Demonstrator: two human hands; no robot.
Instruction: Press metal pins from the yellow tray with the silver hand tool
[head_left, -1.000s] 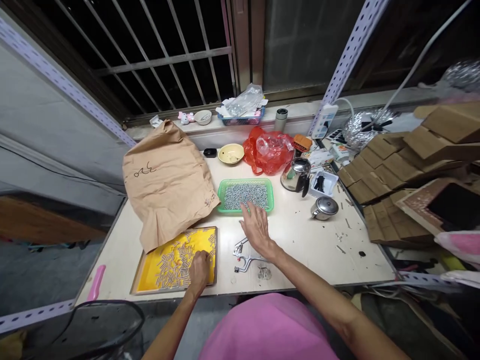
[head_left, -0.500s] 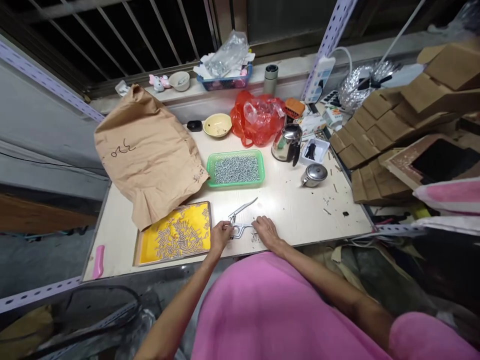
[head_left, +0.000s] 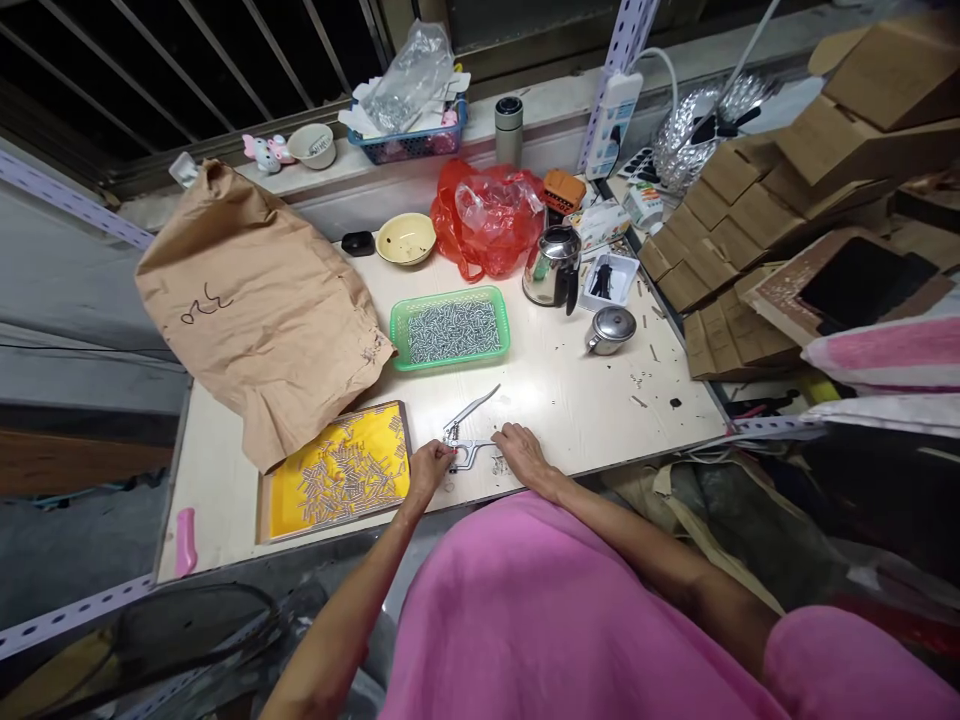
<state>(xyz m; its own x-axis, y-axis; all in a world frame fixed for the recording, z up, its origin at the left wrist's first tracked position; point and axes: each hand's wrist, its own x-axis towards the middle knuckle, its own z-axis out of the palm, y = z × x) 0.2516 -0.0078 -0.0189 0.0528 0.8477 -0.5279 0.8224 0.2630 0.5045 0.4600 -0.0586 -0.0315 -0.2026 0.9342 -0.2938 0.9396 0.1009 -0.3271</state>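
Metal hand pliers (head_left: 466, 455) with a small spring lie on the table near its front edge, one handle spread away from the other. My left hand (head_left: 429, 470) is closed in a pinch at the jaw end; whatever is between its fingertips is too small to make out. My right hand (head_left: 523, 455) has its fingers curled over the end of the lower handle. A few tiny metal pieces (head_left: 500, 466) lie beside it. Left of my left hand is a yellow-bottomed tray (head_left: 283, 500) with many small metal pins. Beyond the pliers stands a green basket (head_left: 504, 350) full of small metal parts.
A large brown paper sack (head_left: 262, 300) overlaps the tray's back edge. Behind the basket are a yellow bowl (head_left: 406, 240), a red plastic bag (head_left: 480, 225) and a steel kettle (head_left: 553, 265). A small lidded steel pot (head_left: 611, 328) stands right; cardboard boxes (head_left: 750, 220) pile up beyond.
The camera view has shifted, so the table's things sit a little further left in the picture. Both hands stay at the pliers, with only slight finger movement at the left hand.
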